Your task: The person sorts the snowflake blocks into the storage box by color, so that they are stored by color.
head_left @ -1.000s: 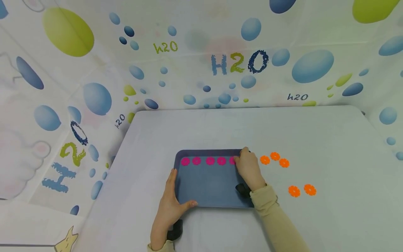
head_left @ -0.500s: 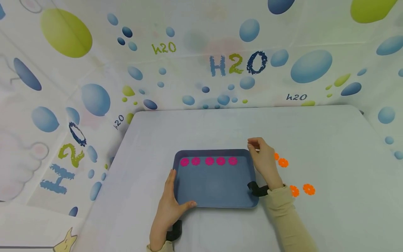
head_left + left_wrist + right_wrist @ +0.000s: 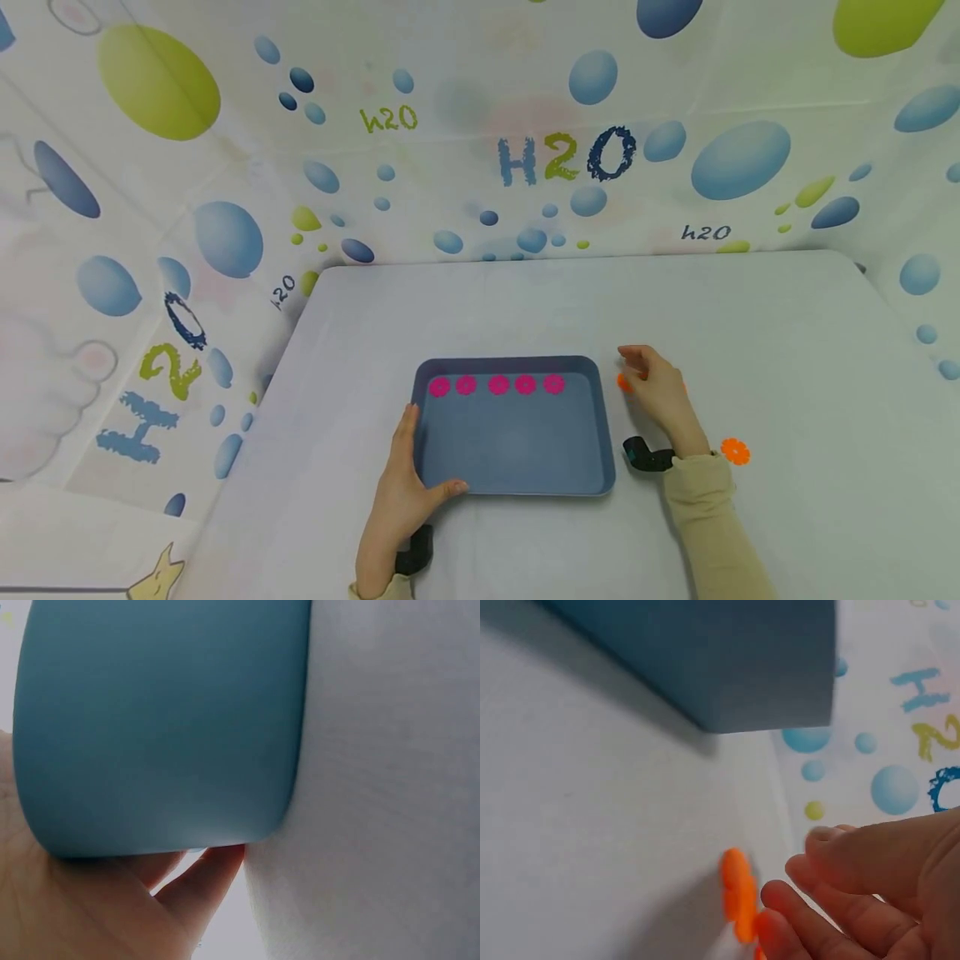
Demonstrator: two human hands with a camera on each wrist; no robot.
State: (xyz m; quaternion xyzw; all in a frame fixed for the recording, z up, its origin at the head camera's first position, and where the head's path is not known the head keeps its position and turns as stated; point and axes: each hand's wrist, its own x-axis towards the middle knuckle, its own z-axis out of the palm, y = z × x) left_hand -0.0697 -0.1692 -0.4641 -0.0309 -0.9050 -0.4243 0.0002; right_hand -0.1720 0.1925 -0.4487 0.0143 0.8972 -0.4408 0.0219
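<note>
My left hand (image 3: 411, 492) rests against the near-left corner of a shallow blue-grey tray (image 3: 517, 442), fingers straight along its left side and thumb along the front rim. The left wrist view shows that hand close against the tray wall (image 3: 165, 750). Inside the tray, several pink scalloped discs (image 3: 498, 384) form a row along the far side. Right of the tray, my right hand (image 3: 663, 400) hovers over orange scalloped discs (image 3: 623, 382), fingers loosely bent, nothing visible between them. In the right wrist view, orange discs (image 3: 739, 894) lie just beyond its fingertips; others are hidden beneath the hand.
Another orange disc (image 3: 736, 452) lies on the white table (image 3: 810, 350) right of my right wrist. Each wrist wears a black camera, such as the right wrist camera (image 3: 647, 455). A bubble-printed curtain (image 3: 480, 167) stands behind the table's far edge.
My right hand has left the last pink disc at the tray's far-right corner, lifted off and moved right over the orange discs. The left hand stays at the tray.
</note>
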